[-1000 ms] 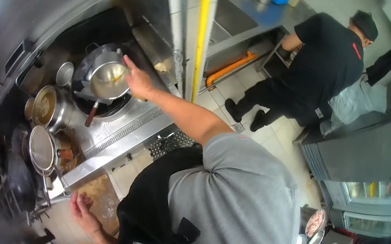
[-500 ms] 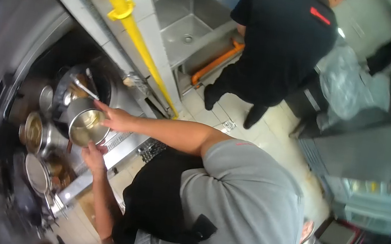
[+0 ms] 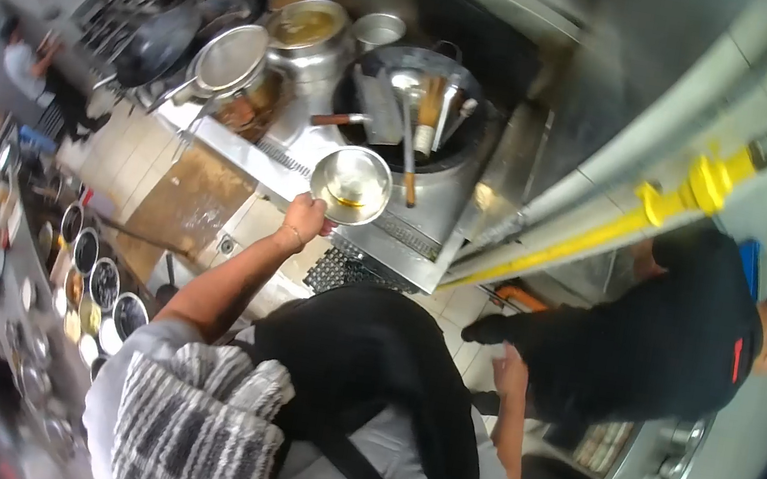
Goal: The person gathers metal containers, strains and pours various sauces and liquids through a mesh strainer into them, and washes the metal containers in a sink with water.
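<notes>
My left hand [image 3: 306, 216] grips the near rim of a round metal pot [image 3: 352, 183], fingers closed on its edge. A little yellowish liquid shows at the bottom of the pot, which is over the stove's front edge. Down by my right side, away from the stove, is my right hand [image 3: 509, 369]; its fingers are too small and blurred to make out. Just beyond the pot stands a dark wok [image 3: 460, 157] holding a brush [image 3: 429, 113], a ladle [image 3: 409, 144] and other utensils. A flat-bladed tool with a wooden handle [image 3: 340, 119] leans at its left.
Behind are a large pot of yellowish liquid [image 3: 306, 27] and a strainer [image 3: 230, 58]. A yellow pipe [image 3: 625, 216] runs on the right. A person in black [image 3: 645, 348] stands close at right; another person [image 3: 27, 67] is far left. Several food containers [image 3: 104, 282] line the left counter.
The view has swung left toward the stove. My right hand has let go of the pot and dropped to my side, while my left hand still holds it.
</notes>
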`<state>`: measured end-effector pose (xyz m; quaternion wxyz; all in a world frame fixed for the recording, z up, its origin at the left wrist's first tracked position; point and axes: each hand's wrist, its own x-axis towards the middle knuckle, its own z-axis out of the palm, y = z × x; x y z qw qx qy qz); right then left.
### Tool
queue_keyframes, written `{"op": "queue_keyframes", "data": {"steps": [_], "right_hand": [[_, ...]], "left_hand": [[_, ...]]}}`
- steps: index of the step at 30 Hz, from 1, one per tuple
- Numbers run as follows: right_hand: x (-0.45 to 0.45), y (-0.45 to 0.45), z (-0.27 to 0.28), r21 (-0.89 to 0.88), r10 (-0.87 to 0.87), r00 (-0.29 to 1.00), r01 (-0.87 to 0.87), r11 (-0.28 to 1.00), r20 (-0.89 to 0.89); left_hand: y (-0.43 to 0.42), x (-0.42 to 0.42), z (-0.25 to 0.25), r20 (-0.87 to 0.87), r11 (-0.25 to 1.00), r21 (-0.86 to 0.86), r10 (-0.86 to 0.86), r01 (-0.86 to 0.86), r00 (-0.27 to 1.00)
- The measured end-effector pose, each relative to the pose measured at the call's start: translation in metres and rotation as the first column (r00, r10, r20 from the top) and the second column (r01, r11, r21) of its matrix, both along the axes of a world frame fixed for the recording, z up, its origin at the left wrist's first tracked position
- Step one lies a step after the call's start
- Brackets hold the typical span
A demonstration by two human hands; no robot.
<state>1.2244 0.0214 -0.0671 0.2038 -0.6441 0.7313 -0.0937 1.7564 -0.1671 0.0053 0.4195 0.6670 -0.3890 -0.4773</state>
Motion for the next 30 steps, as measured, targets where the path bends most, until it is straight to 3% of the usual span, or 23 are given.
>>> {"op": "queue_keyframes", "data": {"steps": [2, 4, 5, 6, 7, 8, 11, 18, 27, 29, 30], "right_hand": [[-0.002, 0.032, -0.005, 0.285, 0.019, 0.998, -0.038, 0.958, 0.068], [-0.034, 0.073, -0.08, 0.34, 0.23, 0.971, -0.238, 0.91, 0.065], [-0.029, 0.077, -0.077, 0.537, 0.256, 0.964, -0.253, 0.805, 0.071], [-0.018, 0.088, -0.074, 0.535, 0.224, 0.972, -0.226, 0.814, 0.069], [-0.016, 0.104, -0.088, 0.518, -0.013, 0.988, -0.069, 0.853, 0.153], [-0.011, 0.115, -0.099, 0.495, -0.125, 0.977, 0.023, 0.868, 0.172], [0.006, 0.128, -0.126, 0.461, -0.215, 0.968, 0.135, 0.877, 0.126], [0.024, 0.147, -0.152, 0.466, -0.286, 0.957, 0.229, 0.855, 0.054], [0.03, 0.174, -0.16, 0.444, -0.335, 0.942, 0.308, 0.842, -0.02], [0.024, 0.183, -0.17, 0.416, -0.263, 0.963, 0.262, 0.871, -0.056], [0.017, 0.189, -0.18, 0.35, -0.128, 0.987, 0.154, 0.924, -0.096]], "left_hand": [[0.0, 0.016, -0.021, -0.056, 0.999, 0.047, 0.003, -0.001, 0.998], [0.004, 0.023, -0.026, -0.105, 0.996, 0.071, -0.043, 0.05, 0.994], [0.005, 0.022, -0.027, -0.116, 0.997, 0.074, -0.013, 0.022, 0.993], [0.002, 0.023, -0.025, -0.126, 0.998, 0.07, 0.012, -0.003, 0.992], [-0.002, 0.028, -0.037, -0.175, 0.998, 0.063, -0.02, 0.031, 0.984], [-0.003, 0.027, -0.035, -0.176, 0.997, 0.058, -0.037, 0.048, 0.984], [-0.004, 0.029, -0.038, -0.202, 0.995, 0.101, 0.029, -0.009, 0.979], [-0.014, 0.04, -0.041, -0.176, 0.99, 0.075, -0.108, 0.122, 0.979], [-0.004, 0.045, -0.046, -0.257, 0.989, 0.074, -0.107, 0.13, 0.961], [-0.001, 0.046, -0.048, -0.265, 0.981, 0.094, -0.138, 0.168, 0.954], [0.003, 0.046, -0.049, -0.301, 0.984, 0.107, -0.106, 0.145, 0.948]]}}
